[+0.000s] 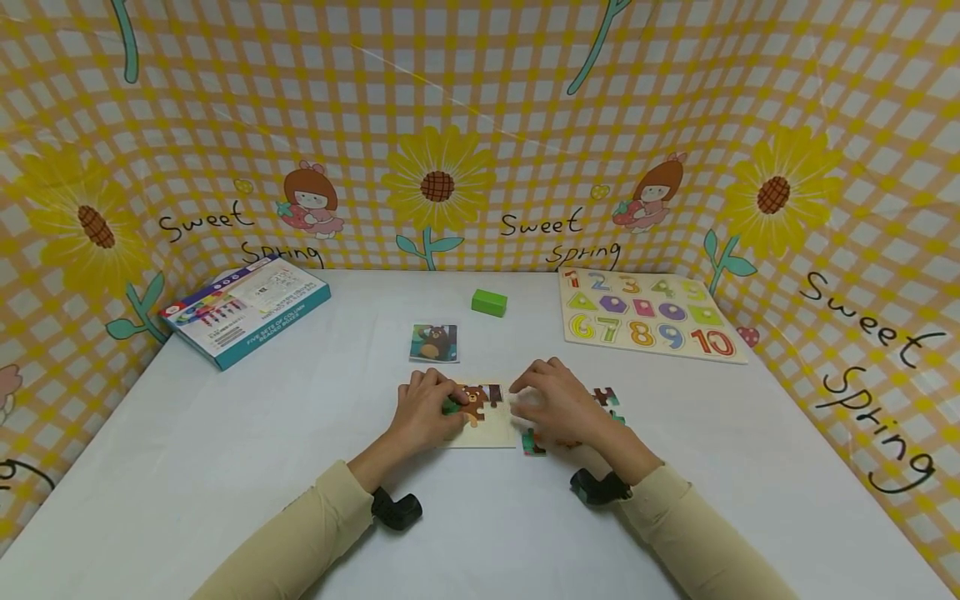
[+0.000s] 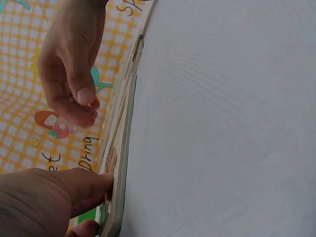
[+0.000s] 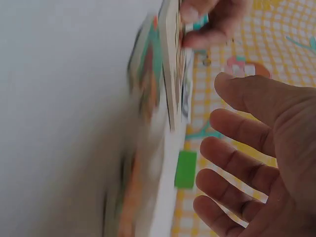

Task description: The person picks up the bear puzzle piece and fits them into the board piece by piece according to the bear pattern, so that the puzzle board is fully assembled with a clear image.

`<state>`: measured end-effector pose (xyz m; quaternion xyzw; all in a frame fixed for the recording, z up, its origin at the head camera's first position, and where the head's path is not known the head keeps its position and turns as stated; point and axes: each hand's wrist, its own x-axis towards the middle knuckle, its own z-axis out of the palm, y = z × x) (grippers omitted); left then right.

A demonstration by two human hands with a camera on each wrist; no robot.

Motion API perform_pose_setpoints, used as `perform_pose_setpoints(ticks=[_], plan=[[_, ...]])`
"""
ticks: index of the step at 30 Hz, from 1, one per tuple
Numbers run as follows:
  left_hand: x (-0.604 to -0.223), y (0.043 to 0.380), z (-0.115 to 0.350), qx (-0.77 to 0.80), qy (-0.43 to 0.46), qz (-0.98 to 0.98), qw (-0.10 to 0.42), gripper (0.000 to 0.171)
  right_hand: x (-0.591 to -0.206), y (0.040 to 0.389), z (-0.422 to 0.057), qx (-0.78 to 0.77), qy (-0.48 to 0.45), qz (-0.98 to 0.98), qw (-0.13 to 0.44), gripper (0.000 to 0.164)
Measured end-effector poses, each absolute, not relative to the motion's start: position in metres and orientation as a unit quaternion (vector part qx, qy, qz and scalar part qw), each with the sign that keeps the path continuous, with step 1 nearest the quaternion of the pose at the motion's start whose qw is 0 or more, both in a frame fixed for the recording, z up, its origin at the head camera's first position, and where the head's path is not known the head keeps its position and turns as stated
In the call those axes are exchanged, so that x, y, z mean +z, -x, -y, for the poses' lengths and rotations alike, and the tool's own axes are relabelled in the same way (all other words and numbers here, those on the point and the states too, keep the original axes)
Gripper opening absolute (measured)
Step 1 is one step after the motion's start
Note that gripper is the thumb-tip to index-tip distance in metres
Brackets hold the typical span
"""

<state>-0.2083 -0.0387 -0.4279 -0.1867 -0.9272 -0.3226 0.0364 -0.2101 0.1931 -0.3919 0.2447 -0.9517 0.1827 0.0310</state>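
Note:
A pale jigsaw board (image 1: 491, 437) lies in front of me, with joined bear puzzle pieces (image 1: 474, 395) on its upper part. My left hand (image 1: 429, 408) reaches over its left side. The thumb and a bent finger touch the pieces, spread apart; in the left wrist view the thumb (image 2: 94, 183) is extended onto a piece. Just right of the board my right hand (image 1: 558, 406) hovers over loose puzzle pieces (image 1: 534, 443). Its fingers are spread and gently bent in the right wrist view, with nothing between them. The hand partly hides the loose pieces.
Behind the board lies a small bear picture card (image 1: 435, 343), and farther back a green block (image 1: 489, 302). A number puzzle board (image 1: 652, 315) lies at the back right. A flat blue toy box (image 1: 247, 310) stands at the back left. Patterned cloth (image 1: 480, 108) encloses the table.

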Motion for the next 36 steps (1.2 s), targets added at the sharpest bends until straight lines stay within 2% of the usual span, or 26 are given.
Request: perform_pose_setpoints(ticks=[15, 22, 36], plan=[[-0.427, 0.208, 0.039, -0.322, 0.183, 0.929, 0.025, 0.012, -0.391, 0.208, -0.275, 0.178, -0.157, 0.970, 0.052, 0.024], [-0.427, 0.209, 0.039, -0.326, 0.183, 0.927, 0.025, 0.012, -0.392, 0.207, -0.298, 0.178, -0.121, 0.976, 0.033, 0.027], [-0.428, 0.210, 0.040, -0.325, 0.184, 0.927, 0.026, 0.012, -0.401, 0.213, -0.324, 0.157, -0.137, 0.978, 0.027, 0.029]])
